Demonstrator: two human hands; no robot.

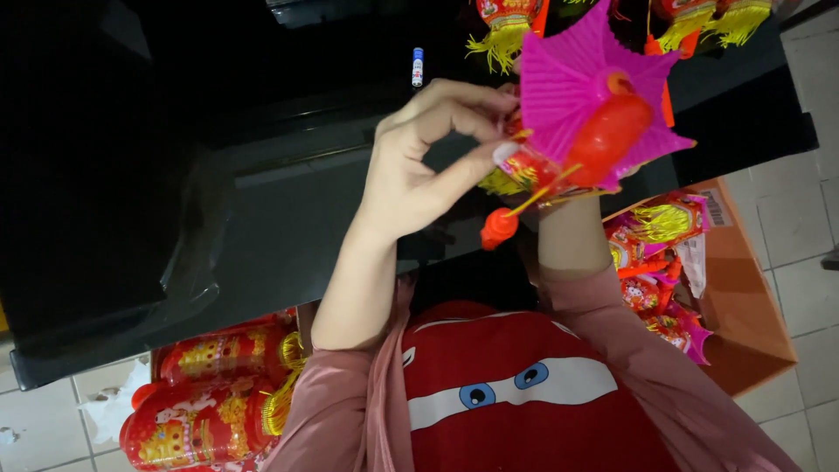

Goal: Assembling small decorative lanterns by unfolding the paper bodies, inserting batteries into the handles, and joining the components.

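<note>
I see a black table (262, 218) filling most of the view, glossy, with pale tiled floor (804, 218) at the right edge and lower left corner. A small blue-and-white tube (418, 66) lies on the far part of the table.

At lower left, near the person, a stack of red and gold lanterns (205, 406) sits on the floor, gold fringe at their ends.

The left hand (419, 157) is raised over the table at centre, thumb and forefinger pressed together on the end of the paper lantern (585, 114). The lantern is held above the table's right part: a pleated magenta paper fan spread wide, a red plastic body at its middle, a thin yellow stick crossing it, red and gold trim at the lower end. A red plastic cap (498, 229) hangs just below it.

The right hand is hidden behind the lantern; only the forearm shows, so I cannot tell its grip.

At right, an orange cardboard box (752, 306) stands on the floor, holding folded lanterns (655, 262) in magenta, red and gold.
</note>
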